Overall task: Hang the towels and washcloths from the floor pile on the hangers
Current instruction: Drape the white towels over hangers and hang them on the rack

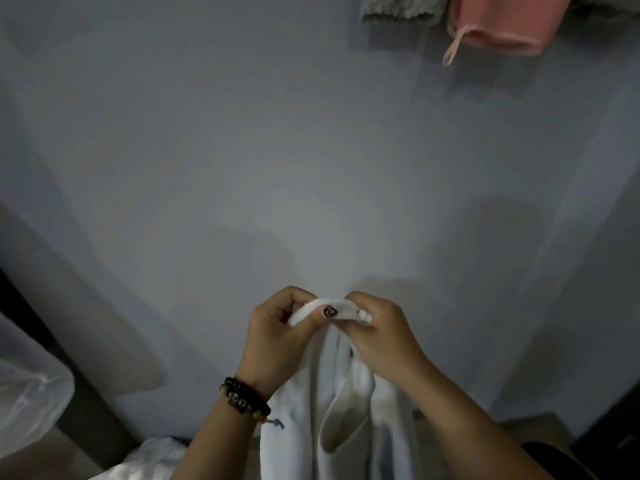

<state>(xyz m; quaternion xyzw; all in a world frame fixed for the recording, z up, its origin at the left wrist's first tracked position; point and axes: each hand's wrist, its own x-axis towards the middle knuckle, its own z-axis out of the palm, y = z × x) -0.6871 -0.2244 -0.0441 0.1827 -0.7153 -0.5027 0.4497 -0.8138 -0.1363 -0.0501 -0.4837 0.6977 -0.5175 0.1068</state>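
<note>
White terry towel (pixel 341 407) hangs in front of the pale grey wall (pixel 277 150), its top edge bunched between both hands. Left hand (pixel 277 336), wearing a dark beaded bracelet (pixel 244 398), pinches the edge; right hand (pixel 377 332) grips it just beside. Up right hang a grey washcloth (pixel 401 8) and a pink towel (pixel 502 24).

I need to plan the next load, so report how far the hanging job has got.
Done: a pink towel and a grey cloth already hang at the top. In hand: the left hand and right hand pinch a white towel by its top edge. Left: white fabric still lies low at the bottom left.
</note>
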